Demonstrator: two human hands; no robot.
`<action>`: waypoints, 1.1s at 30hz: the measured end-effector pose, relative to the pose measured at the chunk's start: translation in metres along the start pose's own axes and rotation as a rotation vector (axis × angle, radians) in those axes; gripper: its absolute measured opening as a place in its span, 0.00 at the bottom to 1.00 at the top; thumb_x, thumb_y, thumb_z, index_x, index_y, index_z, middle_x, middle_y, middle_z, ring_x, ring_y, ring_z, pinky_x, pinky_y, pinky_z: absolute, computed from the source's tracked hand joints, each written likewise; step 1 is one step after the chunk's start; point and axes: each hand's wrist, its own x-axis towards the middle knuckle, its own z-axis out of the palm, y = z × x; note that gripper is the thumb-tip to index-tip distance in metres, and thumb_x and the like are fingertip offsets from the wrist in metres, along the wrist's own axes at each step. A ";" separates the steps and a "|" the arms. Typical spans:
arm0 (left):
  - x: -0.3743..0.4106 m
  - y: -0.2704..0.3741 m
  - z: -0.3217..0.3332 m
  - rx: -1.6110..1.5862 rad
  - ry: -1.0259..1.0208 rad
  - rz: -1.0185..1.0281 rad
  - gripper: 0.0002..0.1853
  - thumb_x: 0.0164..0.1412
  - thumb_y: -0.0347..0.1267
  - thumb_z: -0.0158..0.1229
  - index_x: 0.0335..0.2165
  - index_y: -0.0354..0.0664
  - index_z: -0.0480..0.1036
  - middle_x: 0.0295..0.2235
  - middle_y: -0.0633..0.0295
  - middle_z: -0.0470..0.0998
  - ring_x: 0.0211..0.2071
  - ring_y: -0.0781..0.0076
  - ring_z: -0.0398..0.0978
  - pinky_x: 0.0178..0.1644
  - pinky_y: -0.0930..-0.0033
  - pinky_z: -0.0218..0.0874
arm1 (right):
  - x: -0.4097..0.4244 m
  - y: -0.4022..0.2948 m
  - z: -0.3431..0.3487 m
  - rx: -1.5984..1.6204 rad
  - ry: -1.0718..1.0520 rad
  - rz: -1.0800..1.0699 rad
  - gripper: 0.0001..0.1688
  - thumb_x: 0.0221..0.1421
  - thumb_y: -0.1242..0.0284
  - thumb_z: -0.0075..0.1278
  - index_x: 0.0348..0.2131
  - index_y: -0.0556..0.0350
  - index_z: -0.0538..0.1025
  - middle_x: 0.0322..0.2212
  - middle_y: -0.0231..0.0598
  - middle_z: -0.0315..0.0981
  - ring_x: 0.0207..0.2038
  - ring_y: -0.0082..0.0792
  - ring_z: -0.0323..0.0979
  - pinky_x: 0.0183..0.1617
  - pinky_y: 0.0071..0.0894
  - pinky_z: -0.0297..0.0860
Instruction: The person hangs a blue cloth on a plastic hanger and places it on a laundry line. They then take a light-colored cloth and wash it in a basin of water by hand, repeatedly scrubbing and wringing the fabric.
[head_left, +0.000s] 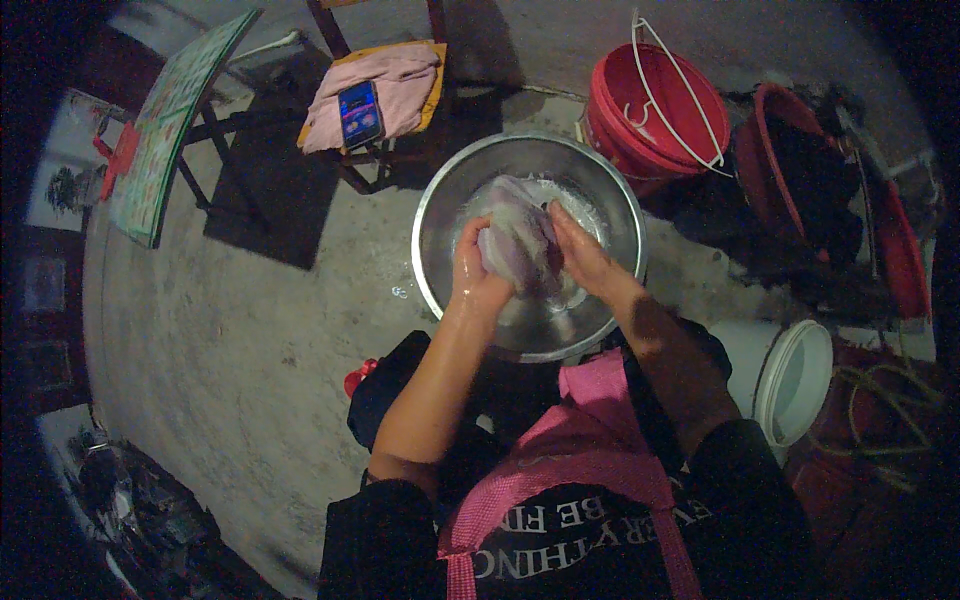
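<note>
A wide stainless steel basin (425, 281) stands on the floor before me, with shallow sudsy water in its bottom. Over it I hold a bunched, wet, pale cloth (517, 236) between both hands. My left hand (480, 262) grips the cloth from the left, its thumb up along the side. On the other side my right hand (585, 251) presses against the cloth with fingers stretched forward. Both hands look wet. The cloth's underside and the left fingers beneath it are hidden.
A phone (361, 114) lies on a pink towel (409, 82) on a wooden chair. Beyond the basin at right, a red bucket (611, 97) carries a white hanger (679, 97). A white bucket (795, 382) lies tipped near my right elbow. A folding table (176, 127) stands at left.
</note>
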 end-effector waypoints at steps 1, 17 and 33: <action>0.002 0.003 -0.004 -0.001 0.014 0.028 0.18 0.46 0.32 0.48 0.38 0.37 0.65 0.36 0.53 0.69 0.39 0.58 0.67 0.47 0.59 0.58 | -0.002 0.003 0.006 -0.029 0.013 0.007 0.35 0.54 0.51 0.30 0.53 0.56 0.51 0.52 0.37 0.50 0.52 0.31 0.54 0.56 0.31 0.48; 0.012 -0.011 -0.053 0.621 0.307 0.285 0.17 0.52 0.40 0.48 0.38 0.42 0.63 0.37 0.59 0.69 0.36 0.66 0.68 0.38 0.63 0.61 | 0.013 0.026 -0.049 -0.417 0.041 -0.216 0.36 0.39 0.74 0.48 0.50 0.61 0.56 0.48 0.40 0.55 0.48 0.33 0.56 0.49 0.26 0.57; -0.062 0.101 -0.024 2.201 0.037 0.667 0.16 0.47 0.38 0.51 0.29 0.35 0.72 0.27 0.47 0.73 0.28 0.54 0.71 0.35 0.62 0.62 | -0.003 0.026 -0.013 -0.521 0.185 -0.114 0.27 0.36 0.73 0.49 0.41 0.63 0.64 0.34 0.37 0.66 0.36 0.29 0.65 0.40 0.27 0.63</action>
